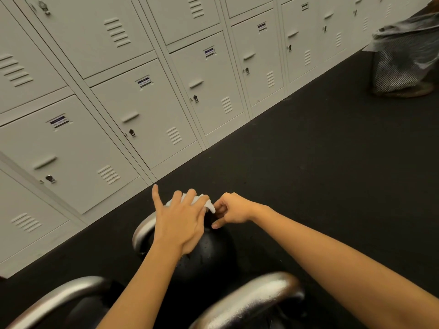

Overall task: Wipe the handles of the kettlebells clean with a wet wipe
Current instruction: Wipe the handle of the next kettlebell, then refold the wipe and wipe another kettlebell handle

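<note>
Three black kettlebells with silver handles stand on the dark floor. The far kettlebell (209,252) sits in the middle, its handle (142,231) curving out to the left. My left hand (180,219) wraps a white wet wipe (202,201) over the top of that handle, its little finger sticking up. My right hand (231,210) pinches the wipe's loose right end with curled fingers. Two nearer handles show at the bottom, the left handle (61,298) and the right handle (251,298); their bodies are mostly hidden by my forearms.
A wall of grey metal lockers (142,103) runs diagonally along the left and top. Black rubber flooring (320,162) stretches to the right. A mesh bin lined with a grey bag (403,60) stands at the upper right.
</note>
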Demonstrator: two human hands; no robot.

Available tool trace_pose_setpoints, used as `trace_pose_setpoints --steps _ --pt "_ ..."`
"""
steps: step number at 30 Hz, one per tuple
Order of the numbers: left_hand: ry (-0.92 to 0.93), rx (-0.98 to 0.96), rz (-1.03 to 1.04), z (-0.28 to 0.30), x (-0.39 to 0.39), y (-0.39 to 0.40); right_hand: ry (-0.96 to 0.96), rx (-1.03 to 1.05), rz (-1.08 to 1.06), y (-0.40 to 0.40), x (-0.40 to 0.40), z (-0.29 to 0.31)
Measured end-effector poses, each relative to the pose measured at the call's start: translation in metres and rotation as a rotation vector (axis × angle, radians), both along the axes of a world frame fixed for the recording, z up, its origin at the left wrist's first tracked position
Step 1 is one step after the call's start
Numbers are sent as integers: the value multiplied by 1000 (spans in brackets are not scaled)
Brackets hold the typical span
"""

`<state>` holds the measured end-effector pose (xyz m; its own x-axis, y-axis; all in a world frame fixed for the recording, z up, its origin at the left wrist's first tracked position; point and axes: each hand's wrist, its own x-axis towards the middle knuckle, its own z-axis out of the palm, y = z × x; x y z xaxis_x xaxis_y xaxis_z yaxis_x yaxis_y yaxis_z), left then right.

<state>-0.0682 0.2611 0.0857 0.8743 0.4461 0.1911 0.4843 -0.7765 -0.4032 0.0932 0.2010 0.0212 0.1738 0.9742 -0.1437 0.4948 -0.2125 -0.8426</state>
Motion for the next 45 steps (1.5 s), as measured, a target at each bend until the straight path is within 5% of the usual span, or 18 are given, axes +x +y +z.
trace_pose_setpoints --steps 5,12,16,24,27,41,45 --pt "-96 -149 83 8 -8 -1 -16 -99 12 -5 -4 13" --pt "-239 -329 95 32 -40 -13 -426 -125 -178 -30 -22 64" --pt "-689 -666 -77 45 -70 -29 -293 145 -332 -53 -51 108" --pt "-1363 -1694 325 81 -143 -89 35 388 -169 -94 -126 152" --pt "-1513 -1932 398 89 -177 -103 75 418 -137 -96 -153 151" --pt "-1659 -2196 178 99 -257 -132 403 534 -103 -90 -244 161" --pt "-1567 -2107 145 95 -264 -132 425 543 -35 -93 -257 165"
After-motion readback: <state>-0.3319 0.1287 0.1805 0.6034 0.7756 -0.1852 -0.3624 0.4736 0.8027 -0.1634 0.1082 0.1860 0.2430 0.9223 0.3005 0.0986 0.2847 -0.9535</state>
